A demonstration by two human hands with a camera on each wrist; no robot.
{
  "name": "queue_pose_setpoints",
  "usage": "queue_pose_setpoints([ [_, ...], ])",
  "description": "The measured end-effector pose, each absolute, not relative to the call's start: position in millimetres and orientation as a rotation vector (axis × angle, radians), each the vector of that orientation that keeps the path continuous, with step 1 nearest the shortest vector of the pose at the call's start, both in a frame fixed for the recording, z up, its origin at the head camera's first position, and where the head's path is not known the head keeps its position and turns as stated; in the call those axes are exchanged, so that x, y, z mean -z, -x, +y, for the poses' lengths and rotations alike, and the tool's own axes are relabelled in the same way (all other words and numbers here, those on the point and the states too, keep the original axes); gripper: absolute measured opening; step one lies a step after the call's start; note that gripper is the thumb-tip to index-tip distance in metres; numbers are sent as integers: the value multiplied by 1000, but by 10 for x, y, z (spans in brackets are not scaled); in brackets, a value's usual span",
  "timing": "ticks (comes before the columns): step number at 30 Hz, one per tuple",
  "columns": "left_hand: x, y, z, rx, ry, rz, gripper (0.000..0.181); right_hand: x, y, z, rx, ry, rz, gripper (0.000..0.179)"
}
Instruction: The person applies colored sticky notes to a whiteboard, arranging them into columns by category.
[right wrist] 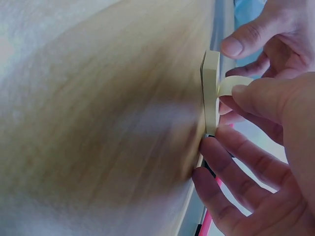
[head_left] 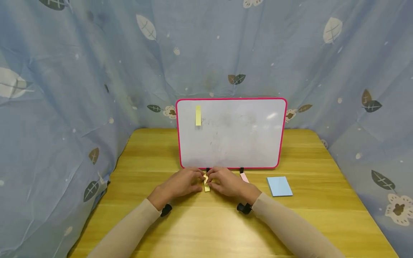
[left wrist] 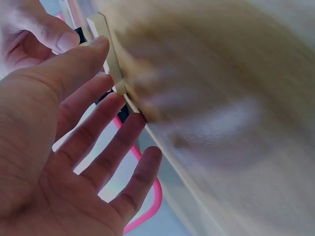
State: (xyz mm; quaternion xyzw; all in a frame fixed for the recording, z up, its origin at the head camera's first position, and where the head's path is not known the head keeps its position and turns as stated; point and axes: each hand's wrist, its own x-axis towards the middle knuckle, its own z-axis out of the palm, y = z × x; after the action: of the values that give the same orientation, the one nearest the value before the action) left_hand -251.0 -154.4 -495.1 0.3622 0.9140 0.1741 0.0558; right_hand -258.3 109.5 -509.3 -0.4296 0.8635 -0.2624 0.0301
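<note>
A narrow pad of yellow sticky notes (head_left: 207, 188) lies on the table between both hands, just in front of the whiteboard. My right hand (head_left: 229, 182) pinches the pad's top note (right wrist: 227, 85) between thumb and finger; the note curls up, still joined to the pad (right wrist: 210, 93). To the left of the pad is my left hand (head_left: 182, 182), its fingers loosely extended and fingertips right at the pad's side. In the left wrist view, the left thumb (left wrist: 101, 46) overlaps the pad (left wrist: 115, 61).
Behind the hands stands a whiteboard (head_left: 232, 143) with a pink frame and black feet (head_left: 242, 170). One yellow note (head_left: 198, 115) is stuck at its upper left. A pink strip pad (head_left: 244, 177) lies partly behind the right hand; a blue square pad (head_left: 279, 186) lies farther right.
</note>
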Motion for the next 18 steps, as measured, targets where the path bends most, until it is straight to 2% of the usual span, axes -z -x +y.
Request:
queue_pose_setpoints([
  [7,4932,2485,-1503,-537,-1069,2789,31,5110,2591,1080,827,1284,2669,12],
  [18,4920,2431,-1350,-607,-888,2907,30,5158,2683,1090,980,1278,2635,10],
])
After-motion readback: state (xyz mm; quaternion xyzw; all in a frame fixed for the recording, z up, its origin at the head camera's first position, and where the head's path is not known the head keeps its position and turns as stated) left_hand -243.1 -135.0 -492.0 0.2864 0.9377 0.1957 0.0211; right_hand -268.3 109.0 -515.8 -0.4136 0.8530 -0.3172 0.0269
